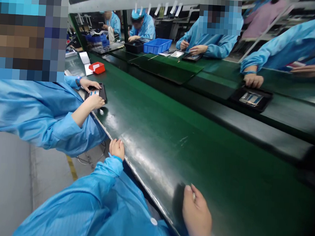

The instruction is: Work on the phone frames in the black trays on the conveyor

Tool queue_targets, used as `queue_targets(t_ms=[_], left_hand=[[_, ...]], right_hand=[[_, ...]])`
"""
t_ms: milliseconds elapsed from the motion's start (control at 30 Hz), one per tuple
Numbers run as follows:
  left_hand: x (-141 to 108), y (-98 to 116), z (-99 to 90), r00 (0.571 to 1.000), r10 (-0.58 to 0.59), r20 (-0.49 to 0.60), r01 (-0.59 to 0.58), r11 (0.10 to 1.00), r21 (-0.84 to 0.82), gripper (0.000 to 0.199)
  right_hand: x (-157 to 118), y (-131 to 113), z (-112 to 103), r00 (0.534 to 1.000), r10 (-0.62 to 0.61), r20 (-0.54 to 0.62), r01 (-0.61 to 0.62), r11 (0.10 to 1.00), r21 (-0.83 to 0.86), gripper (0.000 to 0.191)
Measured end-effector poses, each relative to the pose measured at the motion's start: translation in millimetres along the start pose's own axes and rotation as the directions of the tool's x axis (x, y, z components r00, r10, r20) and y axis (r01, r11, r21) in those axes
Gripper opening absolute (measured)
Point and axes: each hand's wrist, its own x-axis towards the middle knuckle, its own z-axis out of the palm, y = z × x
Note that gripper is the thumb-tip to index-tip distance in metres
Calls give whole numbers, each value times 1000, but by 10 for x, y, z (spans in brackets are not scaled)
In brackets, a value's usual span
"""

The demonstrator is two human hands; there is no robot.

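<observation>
My left hand [116, 149] rests at the near edge of the green work surface [169, 133], its fingers curled in and closed, with nothing showing in them. Above the same surface, nearer to me, my right hand [198, 215] is closed in a loose fist. A tiny pale spot shows between its thumb and fingers; whether it is a held thing or a fingertip I cannot make out. A dark shadow lies just left of this hand. Blue sleeves cover both my arms.
At my left, a co-worker's hands [94, 99] work over a black tray [103, 92]. Beyond them stands a red bin [97, 68]. Across the line, another person's hand [253, 80] touches a black tray [265, 103]. A blue bin [158, 46] stands farther back.
</observation>
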Motion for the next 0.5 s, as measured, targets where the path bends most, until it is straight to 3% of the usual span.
queue_targets(t_ms=[500], left_hand=[[6,17,-17,1000,2,-7,-2,1000,-3,35]], right_hand=[[-1,7,-3,1000,4,17,-4,1000,20,64]])
